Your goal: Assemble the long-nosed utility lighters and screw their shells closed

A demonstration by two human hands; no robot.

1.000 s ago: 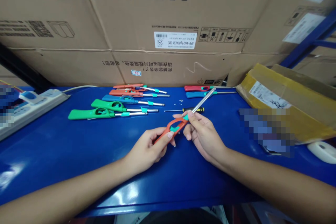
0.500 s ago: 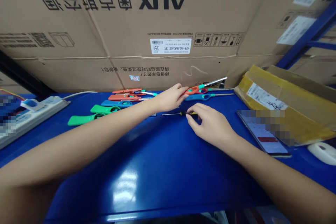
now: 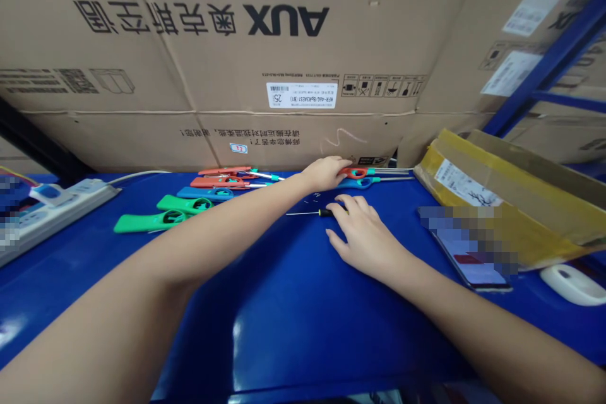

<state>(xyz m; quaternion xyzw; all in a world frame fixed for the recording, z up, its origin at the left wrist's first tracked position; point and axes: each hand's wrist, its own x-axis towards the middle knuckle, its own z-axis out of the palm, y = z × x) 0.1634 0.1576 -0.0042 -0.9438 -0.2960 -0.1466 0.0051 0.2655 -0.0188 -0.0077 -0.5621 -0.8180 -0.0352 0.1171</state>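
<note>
My left hand (image 3: pixel 324 173) reaches to the back of the blue table, its fingers closed on the handle of a red long-nosed lighter (image 3: pixel 356 173). That lighter lies level, its metal tube pointing right. Just in front of it is a blue lighter (image 3: pixel 360 183), partly hidden by my hand. My right hand (image 3: pixel 362 227) is open, thumb and fingers apart, over a screwdriver (image 3: pixel 324 212) lying with its thin shaft to the left. The fingers partly cover its black and yellow handle. Small light bits (image 3: pixel 316 196) lie behind the screwdriver.
Red lighters (image 3: pixel 218 182), another blue lighter (image 3: pixel 203 193) and green lighters (image 3: pixel 149 221) lie left of my hands. A large carton (image 3: pixel 227 85) walls the back. At right are a taped box (image 3: pixel 497 227), phone (image 3: pixel 466 255) and white mouse (image 3: pixel 572 284); at left, a power strip (image 3: pixel 57 214).
The red lighter in my left hand has come down from a tilt to lie beside the others. My right hand's fingers have spread from the screwdriver handle. The whole view has shifted slightly.
</note>
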